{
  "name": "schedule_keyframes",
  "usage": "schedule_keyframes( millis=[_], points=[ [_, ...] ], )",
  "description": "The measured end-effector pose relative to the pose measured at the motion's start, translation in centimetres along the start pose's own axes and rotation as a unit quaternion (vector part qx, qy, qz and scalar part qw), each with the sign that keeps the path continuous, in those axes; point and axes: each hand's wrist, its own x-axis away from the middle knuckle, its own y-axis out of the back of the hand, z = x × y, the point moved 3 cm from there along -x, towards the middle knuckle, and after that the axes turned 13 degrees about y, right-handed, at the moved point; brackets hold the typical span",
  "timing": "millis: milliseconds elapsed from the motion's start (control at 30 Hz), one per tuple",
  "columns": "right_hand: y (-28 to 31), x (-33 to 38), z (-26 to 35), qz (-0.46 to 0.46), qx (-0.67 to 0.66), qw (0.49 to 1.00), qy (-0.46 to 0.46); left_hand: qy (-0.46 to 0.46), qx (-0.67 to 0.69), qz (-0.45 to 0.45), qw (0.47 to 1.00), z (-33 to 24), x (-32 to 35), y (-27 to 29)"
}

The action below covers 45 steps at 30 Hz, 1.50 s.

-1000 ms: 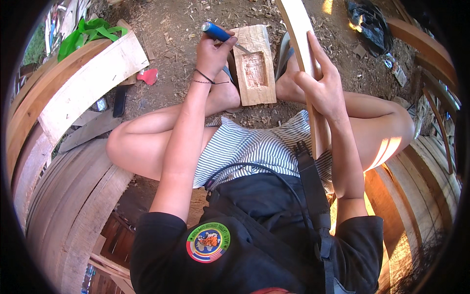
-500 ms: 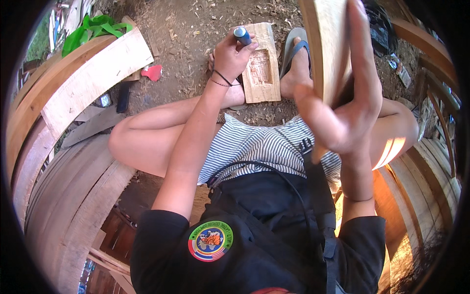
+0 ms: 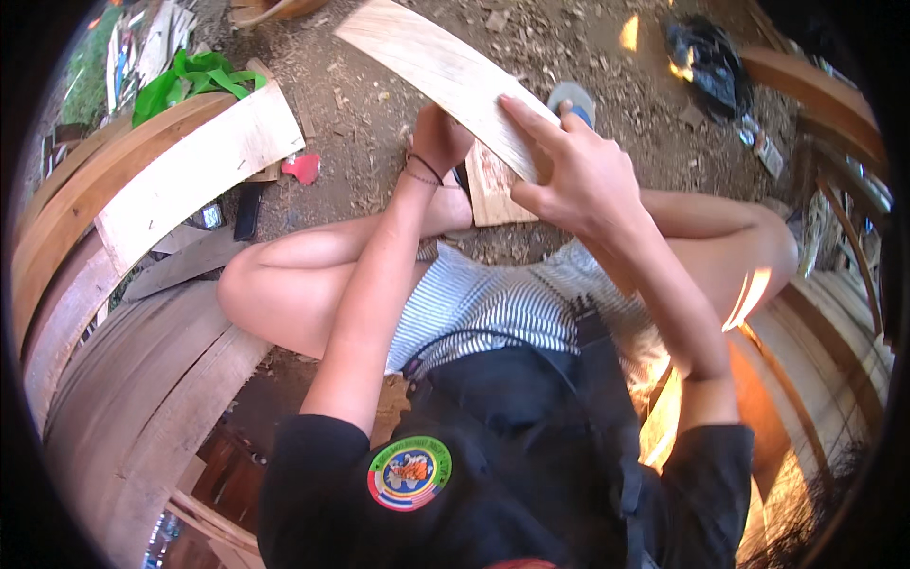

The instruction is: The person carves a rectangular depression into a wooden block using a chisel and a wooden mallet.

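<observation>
My right hand (image 3: 592, 180) is closed around the lower end of a pale, flat, slightly curved wooden board (image 3: 445, 71), its index finger laid along the face. The board slants to the far left, across and above my left hand (image 3: 442, 137). My left hand is curled in a grip around the blue-handled chisel seen half a second ago; the board now covers the tool. Under the board lies a wooden block (image 3: 500, 197) on the ground between my feet. Only its near end shows, and the carved recess is mostly hidden.
Wood chips litter the dirt ground (image 3: 365, 104). To the left are curved planks (image 3: 204, 171) with a green bag (image 3: 185, 83) on top and a red piece (image 3: 303, 169) beside them. A black plastic bag (image 3: 706, 68) lies at the far right, near more curved timber (image 3: 815, 85).
My right hand has swung the board from upright at the right down to the left, over the chisel and block. My left hand stays near the block, and the chisel handle is now hidden.
</observation>
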Motion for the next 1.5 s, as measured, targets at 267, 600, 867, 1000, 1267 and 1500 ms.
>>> schedule_keyframes(
  millis=[267,600,867,1000,1267,1500],
  points=[
    [-2.5,1.6,-6.5,-0.151,-0.327,0.926,-0.114,0.347,0.372,-0.017,0.861,5.0,0.7,4.9],
    [-2.3,1.5,-5.8,-0.12,-0.217,0.963,-0.106,0.198,0.238,-0.021,0.951,1.3,0.7,1.8],
    [-2.4,1.8,-5.6,-0.106,-0.201,0.966,-0.122,0.173,0.204,-0.024,0.963,0.2,0.9,1.7],
    [-2.0,1.8,-5.3,-0.102,-0.208,0.964,-0.13,0.176,0.181,-0.027,0.967,-0.3,1.1,1.6],
    [4.2,3.2,1.0,-0.326,-0.182,0.912,0.17,0.09,0.073,-0.012,0.993,-3.3,1.7,0.7],
    [3.8,1.9,1.2,-0.127,-0.027,0.99,0.062,-0.018,0.029,-0.071,0.997,-4.5,-0.1,0.9]
  ],
)
